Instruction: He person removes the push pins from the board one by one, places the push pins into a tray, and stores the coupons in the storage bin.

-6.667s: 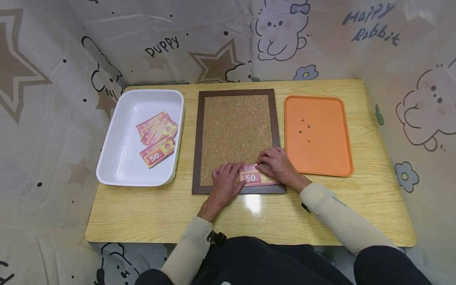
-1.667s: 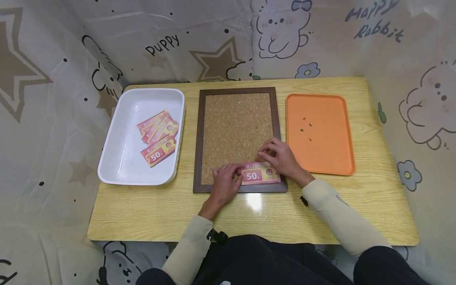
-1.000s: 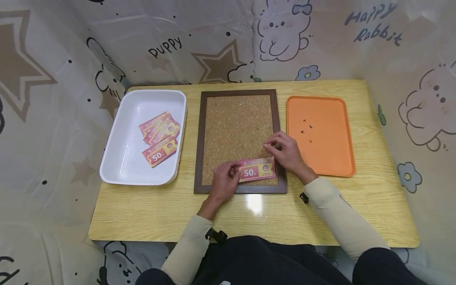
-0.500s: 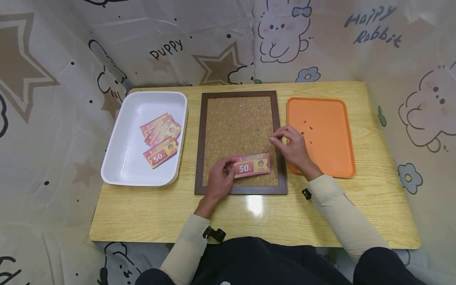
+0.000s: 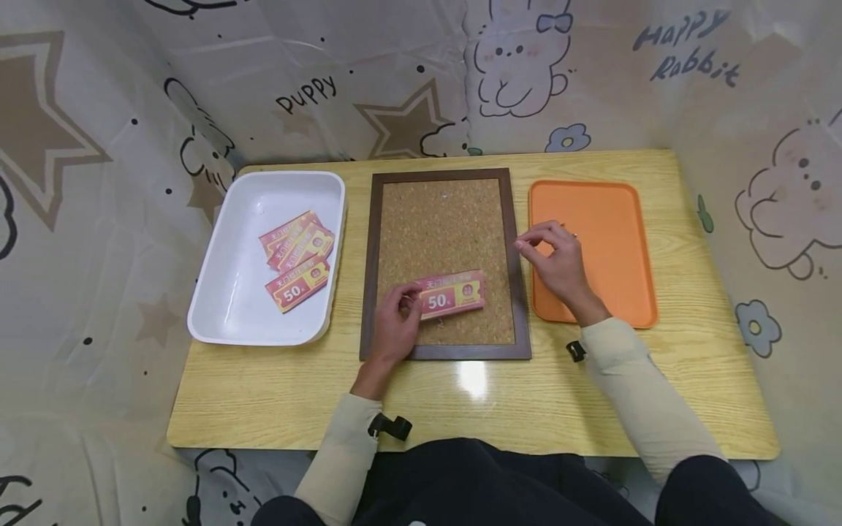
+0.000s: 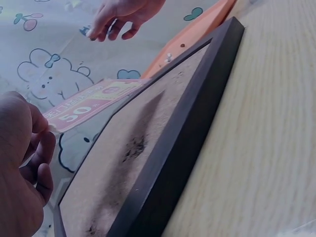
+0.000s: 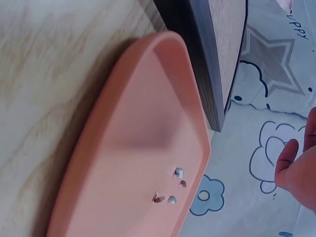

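My left hand [image 5: 395, 330] pinches the left end of a pink and yellow coupon [image 5: 452, 295] marked 50. In the left wrist view the coupon [image 6: 96, 106] is tilted and raised clear of the framed corkboard [image 5: 442, 234], its shadow falling on the cork. My right hand [image 5: 560, 264] is over the left edge of the orange tray [image 5: 615, 270], thumb and index fingertips together. A tiny pale spot at these fingertips in the left wrist view looks like a thumbtack [image 6: 89, 33]. Several thumbtacks [image 7: 178, 173] lie in the tray.
Left of the board stands a white basin [image 5: 224, 292] with several similar coupons [image 5: 299, 285] overlapping in it. A small shiny spot [image 5: 444, 195] shows near the top of the cork. The wooden table [image 5: 526, 402] has its front edge at my lap.
The coupon, earlier flat on the board's lower right with a tack at its top edge, is lifted and shifted up and left. My right hand has moved away, up and right, to the tray.
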`<state>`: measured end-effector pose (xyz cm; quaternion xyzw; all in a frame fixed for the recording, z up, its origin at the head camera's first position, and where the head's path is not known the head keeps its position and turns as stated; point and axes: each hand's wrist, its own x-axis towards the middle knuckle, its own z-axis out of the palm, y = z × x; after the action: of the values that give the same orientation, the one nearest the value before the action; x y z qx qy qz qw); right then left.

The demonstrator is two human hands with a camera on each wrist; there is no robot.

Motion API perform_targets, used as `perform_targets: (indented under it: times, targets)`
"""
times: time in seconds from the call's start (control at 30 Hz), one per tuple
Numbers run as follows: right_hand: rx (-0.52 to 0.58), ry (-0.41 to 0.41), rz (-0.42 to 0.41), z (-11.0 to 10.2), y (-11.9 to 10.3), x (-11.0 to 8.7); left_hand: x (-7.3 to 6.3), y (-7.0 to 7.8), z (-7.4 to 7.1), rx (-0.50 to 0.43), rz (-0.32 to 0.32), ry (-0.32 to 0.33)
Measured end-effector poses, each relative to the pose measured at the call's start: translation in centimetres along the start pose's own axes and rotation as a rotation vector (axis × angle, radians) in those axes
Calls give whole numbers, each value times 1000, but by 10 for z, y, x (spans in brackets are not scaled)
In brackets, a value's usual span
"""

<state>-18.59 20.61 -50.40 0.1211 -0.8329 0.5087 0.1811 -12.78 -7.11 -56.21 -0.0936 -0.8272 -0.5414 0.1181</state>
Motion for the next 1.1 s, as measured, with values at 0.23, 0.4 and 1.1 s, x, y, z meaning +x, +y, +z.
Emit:
perform_targets:
  times: [0.23,0.4,1.1]
  targets:
    - [-11,17,14,-7,3,1,5,14,-12,5,-13,45]
    - [-15,30,39,-12,5,2,10,38,-26,0,11,76]
    - [-19,95,83,-23,16,1,18,39,-42,-9,-29,165]
